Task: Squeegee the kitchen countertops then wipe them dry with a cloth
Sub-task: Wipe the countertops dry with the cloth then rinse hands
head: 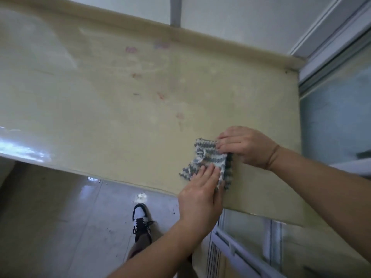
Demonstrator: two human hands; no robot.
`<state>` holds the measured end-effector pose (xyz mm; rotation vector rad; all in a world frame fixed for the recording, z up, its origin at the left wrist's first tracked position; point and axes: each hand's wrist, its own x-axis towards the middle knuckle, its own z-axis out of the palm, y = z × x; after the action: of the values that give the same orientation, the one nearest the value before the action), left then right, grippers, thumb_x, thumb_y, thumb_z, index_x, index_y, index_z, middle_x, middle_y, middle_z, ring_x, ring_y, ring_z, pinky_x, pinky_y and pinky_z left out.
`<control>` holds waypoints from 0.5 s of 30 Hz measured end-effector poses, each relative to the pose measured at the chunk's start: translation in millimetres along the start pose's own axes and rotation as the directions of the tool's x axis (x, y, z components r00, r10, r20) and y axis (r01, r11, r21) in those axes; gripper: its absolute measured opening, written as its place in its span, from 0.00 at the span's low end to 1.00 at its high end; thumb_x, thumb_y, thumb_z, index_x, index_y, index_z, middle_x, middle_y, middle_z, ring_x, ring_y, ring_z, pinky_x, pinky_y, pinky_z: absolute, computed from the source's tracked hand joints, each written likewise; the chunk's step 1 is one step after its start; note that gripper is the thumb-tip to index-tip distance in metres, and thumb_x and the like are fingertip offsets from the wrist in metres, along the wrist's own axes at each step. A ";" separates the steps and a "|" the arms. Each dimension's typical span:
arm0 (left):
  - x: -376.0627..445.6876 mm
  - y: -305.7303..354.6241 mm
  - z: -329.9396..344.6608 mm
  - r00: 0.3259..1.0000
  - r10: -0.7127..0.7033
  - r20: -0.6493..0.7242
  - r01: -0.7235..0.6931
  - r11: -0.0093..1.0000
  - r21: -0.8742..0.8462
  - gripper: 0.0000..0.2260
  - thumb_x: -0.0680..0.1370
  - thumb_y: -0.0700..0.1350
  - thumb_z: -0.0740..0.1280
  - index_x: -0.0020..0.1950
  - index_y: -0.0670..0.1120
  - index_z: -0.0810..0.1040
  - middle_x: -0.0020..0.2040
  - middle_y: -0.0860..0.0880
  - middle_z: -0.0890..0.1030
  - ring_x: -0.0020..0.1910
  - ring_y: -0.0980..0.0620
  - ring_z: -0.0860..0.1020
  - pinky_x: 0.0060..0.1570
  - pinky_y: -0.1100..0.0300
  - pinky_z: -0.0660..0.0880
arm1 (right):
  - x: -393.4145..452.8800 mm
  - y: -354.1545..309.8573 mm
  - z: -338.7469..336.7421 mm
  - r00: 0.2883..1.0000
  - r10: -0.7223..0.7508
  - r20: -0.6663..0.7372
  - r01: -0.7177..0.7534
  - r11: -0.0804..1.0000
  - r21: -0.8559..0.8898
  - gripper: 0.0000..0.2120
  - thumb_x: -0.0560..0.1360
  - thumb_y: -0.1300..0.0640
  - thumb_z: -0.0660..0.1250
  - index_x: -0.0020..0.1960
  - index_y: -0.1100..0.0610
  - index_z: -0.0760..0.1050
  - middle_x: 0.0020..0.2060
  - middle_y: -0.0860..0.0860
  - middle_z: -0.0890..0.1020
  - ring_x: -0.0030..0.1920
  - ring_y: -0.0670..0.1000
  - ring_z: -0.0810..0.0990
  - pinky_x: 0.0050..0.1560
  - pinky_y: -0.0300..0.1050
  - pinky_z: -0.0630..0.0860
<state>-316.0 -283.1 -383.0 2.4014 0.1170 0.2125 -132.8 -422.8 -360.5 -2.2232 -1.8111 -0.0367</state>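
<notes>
The cloth stage looks to be the step in hand: no squeegee shows anywhere, and both hands are on a small grey-and-white striped cloth [206, 161] lying on the yellowish worktop [120, 109], near its front edge and toward the right end by the glass panel [333, 121]. The cloth is partly folded or bunched (one dark edge turns under at its right side), so I judge the person is arranging or flattening it before a drying pass.

The left hand [198, 195] reaches up from below, palm down, fingers straight and together, pressing the cloth's near part flat; its grip is open, holding nothing. The right hand [247, 147] comes in from the right with the wrist bent, fingers curled down onto the cloth's far right edge; it seems to pinch or pin that edge.

The next move probably calls for a flat, firm press and a sweep leftward, since the left stretch of the worktop shines as if wet and faint pinkish marks [131, 49] sit farther back. A shoe [140, 219] stands on the tiled floor below.
</notes>
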 end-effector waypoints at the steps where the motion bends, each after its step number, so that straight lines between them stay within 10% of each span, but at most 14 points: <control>1: 0.0 2.3 3.3 0.999 0.037 0.023 -0.038 0.999 0.021 0.18 0.80 0.53 0.58 0.62 0.48 0.81 0.62 0.51 0.80 0.62 0.52 0.78 0.56 0.56 0.78 | -7.0 -1.4 -2.5 1.000 0.020 0.002 -0.020 1.000 -0.009 0.25 0.80 0.62 0.46 0.45 0.58 0.83 0.47 0.52 0.85 0.50 0.56 0.83 0.53 0.49 0.77; 9: 1.5 25.6 16.9 0.988 0.092 0.127 -0.093 0.996 0.002 0.18 0.79 0.54 0.59 0.62 0.50 0.81 0.61 0.52 0.80 0.59 0.55 0.79 0.50 0.61 0.78 | -50.2 -4.5 -10.8 0.987 0.152 0.051 -0.146 0.984 -0.098 0.12 0.71 0.71 0.63 0.45 0.59 0.82 0.46 0.53 0.85 0.47 0.57 0.82 0.49 0.50 0.79; 15: 5.1 36.5 25.2 0.968 0.153 0.200 -0.140 0.987 -0.076 0.16 0.78 0.53 0.60 0.63 0.52 0.79 0.63 0.53 0.79 0.59 0.55 0.79 0.48 0.61 0.79 | -72.1 -8.6 -25.9 0.957 0.264 0.122 -0.237 0.950 -0.202 0.15 0.75 0.67 0.56 0.42 0.57 0.81 0.44 0.51 0.85 0.40 0.56 0.79 0.38 0.46 0.76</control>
<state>-305.4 -326.0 -376.4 2.3560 -0.1609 0.0335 -152.8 -496.2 -347.6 -2.6384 -1.6379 0.0106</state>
